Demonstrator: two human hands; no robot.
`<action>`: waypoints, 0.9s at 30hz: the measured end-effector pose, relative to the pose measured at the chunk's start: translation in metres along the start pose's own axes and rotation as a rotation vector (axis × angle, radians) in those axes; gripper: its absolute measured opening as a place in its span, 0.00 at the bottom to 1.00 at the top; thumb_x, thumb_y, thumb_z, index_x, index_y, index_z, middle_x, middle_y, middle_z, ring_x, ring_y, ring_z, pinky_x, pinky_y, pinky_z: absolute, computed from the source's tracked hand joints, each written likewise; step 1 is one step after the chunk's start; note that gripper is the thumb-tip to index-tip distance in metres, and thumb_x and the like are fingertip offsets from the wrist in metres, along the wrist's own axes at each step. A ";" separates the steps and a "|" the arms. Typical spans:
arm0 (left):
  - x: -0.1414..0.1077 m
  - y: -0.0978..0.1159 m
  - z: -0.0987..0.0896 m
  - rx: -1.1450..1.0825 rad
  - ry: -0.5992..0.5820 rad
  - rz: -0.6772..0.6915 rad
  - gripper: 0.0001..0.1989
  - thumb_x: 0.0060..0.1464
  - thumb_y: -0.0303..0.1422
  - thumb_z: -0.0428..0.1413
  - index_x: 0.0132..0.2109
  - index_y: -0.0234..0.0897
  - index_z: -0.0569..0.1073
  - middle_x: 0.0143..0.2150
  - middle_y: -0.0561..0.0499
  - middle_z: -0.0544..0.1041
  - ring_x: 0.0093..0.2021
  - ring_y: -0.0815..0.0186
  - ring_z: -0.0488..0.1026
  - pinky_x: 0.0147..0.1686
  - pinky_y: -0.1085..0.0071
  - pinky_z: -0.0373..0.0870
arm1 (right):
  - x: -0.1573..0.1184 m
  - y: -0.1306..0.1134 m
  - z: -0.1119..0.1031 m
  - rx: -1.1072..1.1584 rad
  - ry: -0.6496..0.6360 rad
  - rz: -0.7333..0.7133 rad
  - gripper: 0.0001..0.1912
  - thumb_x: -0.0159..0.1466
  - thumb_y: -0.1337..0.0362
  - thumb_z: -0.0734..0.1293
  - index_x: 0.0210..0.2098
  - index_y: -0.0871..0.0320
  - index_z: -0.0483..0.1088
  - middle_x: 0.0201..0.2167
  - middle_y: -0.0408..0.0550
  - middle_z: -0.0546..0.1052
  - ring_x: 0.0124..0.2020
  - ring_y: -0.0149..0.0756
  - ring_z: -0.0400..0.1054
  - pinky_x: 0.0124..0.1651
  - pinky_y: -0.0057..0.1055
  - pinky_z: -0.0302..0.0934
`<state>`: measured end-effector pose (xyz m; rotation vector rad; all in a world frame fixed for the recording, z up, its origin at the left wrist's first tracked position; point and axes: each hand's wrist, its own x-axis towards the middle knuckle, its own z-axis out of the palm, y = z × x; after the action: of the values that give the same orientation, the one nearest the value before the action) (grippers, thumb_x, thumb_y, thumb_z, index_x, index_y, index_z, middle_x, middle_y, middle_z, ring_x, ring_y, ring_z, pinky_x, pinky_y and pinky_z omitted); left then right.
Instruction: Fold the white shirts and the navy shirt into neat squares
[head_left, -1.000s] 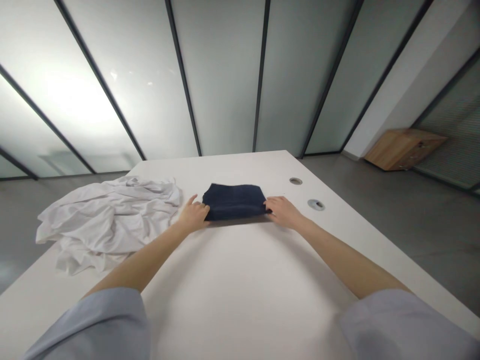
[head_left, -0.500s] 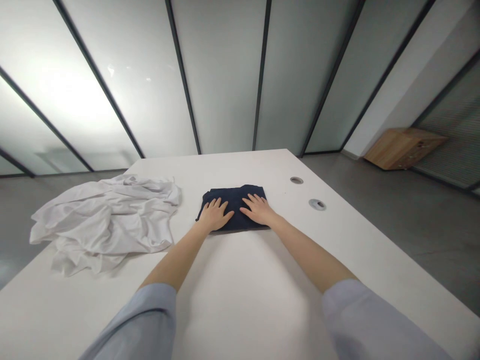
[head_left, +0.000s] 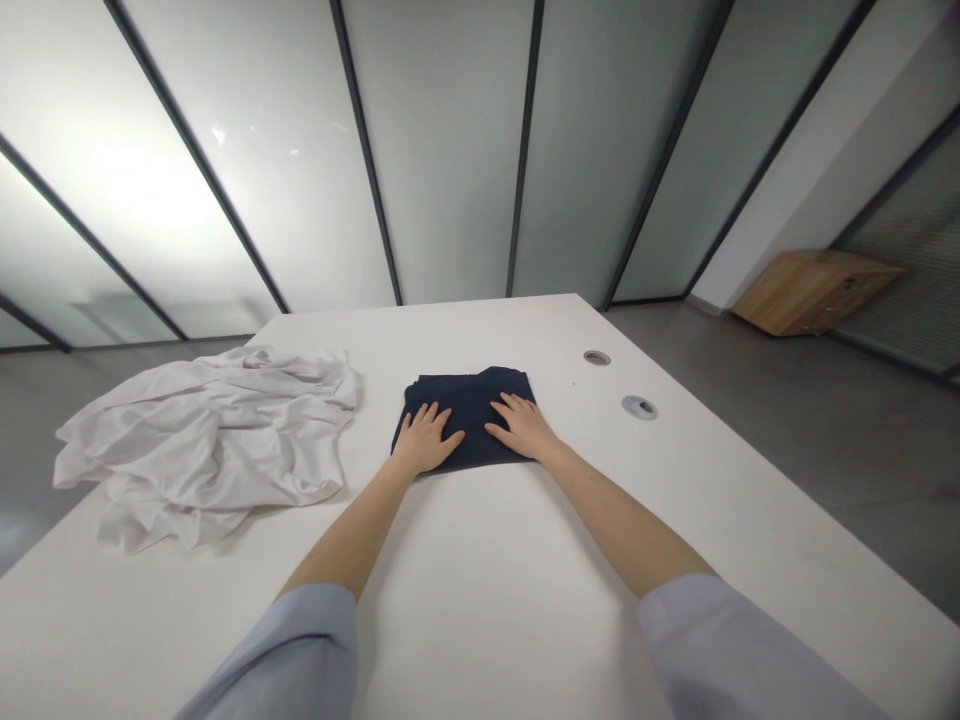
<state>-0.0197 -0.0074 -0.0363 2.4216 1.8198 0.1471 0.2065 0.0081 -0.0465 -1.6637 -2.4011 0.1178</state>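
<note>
Navy cloth, folded to a rough rectangle, is laid on the white table, well inside its edges. Over the near half, left hand and right hand are laid flat, fingers spread apart. Broad smooth surface is exposed nearward and rightward, where two round grommets are set. Crumpled white fabric is heaped at left, spread past the table edge.

My pale grey-blue, loose cloth left sleeve occupies the near left. Its broad hem band ends at a dark, curved crease. My matching cloth right sleeve occupies the near right; its surface is smoother. Past both sleeves, my bare left forearm and right forearm taper toward my bare left hand and right hand.
</note>
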 end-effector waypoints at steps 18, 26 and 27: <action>-0.005 0.006 -0.010 0.007 0.098 0.226 0.32 0.58 0.52 0.45 0.57 0.30 0.70 0.59 0.38 0.70 0.60 0.53 0.65 0.59 0.59 0.59 | -0.011 -0.018 -0.013 -0.006 0.044 -0.251 0.25 0.66 0.49 0.59 0.54 0.60 0.69 0.56 0.57 0.69 0.56 0.46 0.62 0.54 0.42 0.56; -0.008 0.008 -0.017 0.087 -0.081 0.245 0.41 0.45 0.46 0.57 0.64 0.32 0.59 0.66 0.37 0.59 0.65 0.47 0.55 0.62 0.55 0.52 | -0.014 -0.023 -0.013 0.030 -0.038 -0.296 0.35 0.57 0.41 0.65 0.55 0.58 0.69 0.60 0.58 0.66 0.61 0.50 0.58 0.58 0.44 0.54; -0.008 0.009 -0.017 0.094 -0.082 0.236 0.40 0.46 0.44 0.57 0.64 0.32 0.59 0.66 0.37 0.59 0.66 0.48 0.55 0.62 0.55 0.52 | -0.014 -0.024 -0.012 0.017 -0.041 -0.295 0.37 0.55 0.41 0.66 0.56 0.58 0.68 0.61 0.58 0.65 0.61 0.50 0.58 0.59 0.44 0.54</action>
<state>-0.0156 -0.0172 -0.0178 2.6588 1.5363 -0.0201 0.1923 -0.0137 -0.0318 -1.2920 -2.6360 0.1244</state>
